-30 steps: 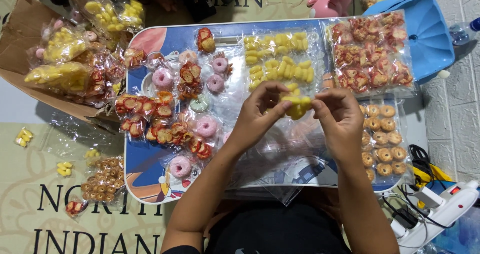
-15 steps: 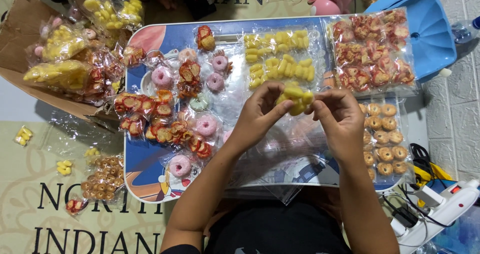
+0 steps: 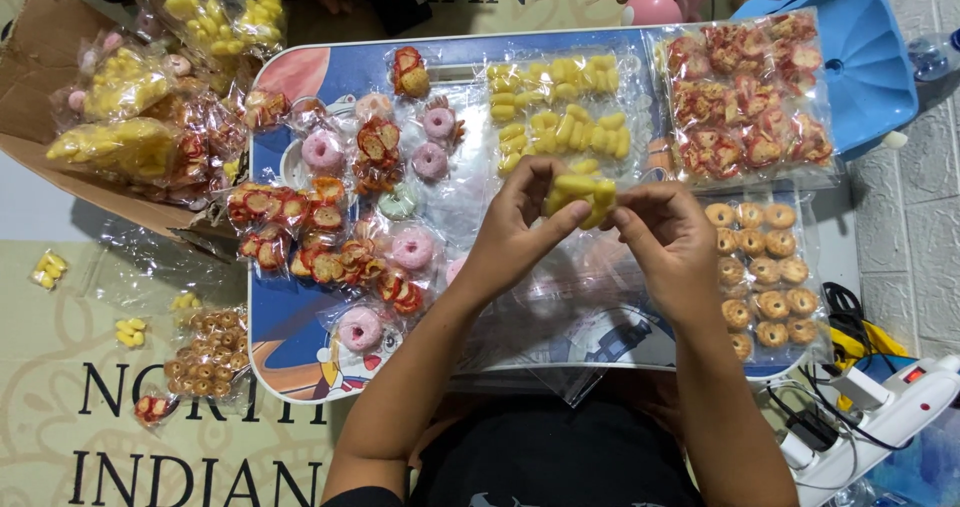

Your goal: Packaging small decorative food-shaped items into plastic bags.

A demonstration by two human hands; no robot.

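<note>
Both hands meet above the middle of the tabletop (image 3: 300, 317), a small blue tray-like surface with a cartoon print: the left hand (image 3: 515, 232) and the right hand (image 3: 670, 242) pinch a small yellow packet (image 3: 582, 195) between thumbs and fingertips, fingers closed on its two ends, so that it is lifted clear of the goods beneath and held square to the eye. The packet appears to hold little yellow pieces in clear film; its seal cannot be made out. The stock seems sorted by kind, which would keep each sort within easy reach. Just beyond the hands lies a clear bag of yellow pieces (image 3: 560, 112) in rows; to the right a bag of red-and-cream pieces (image 3: 750, 97), and below it a sheet of round brown rings (image 3: 765, 277). Left of the hands, pink ring sweets (image 3: 412, 249) and red slice-shaped packets (image 3: 300, 217) lie scattered singly. Off the left edge a cardboard box (image 3: 40, 87) holds bulk bags of yellow and red goods, and a few stray packets rest on a printed mat (image 3: 60, 447) with large dark lettering. A white glue gun (image 3: 900, 407) lies at the lower right, well apart from the hands.
</note>
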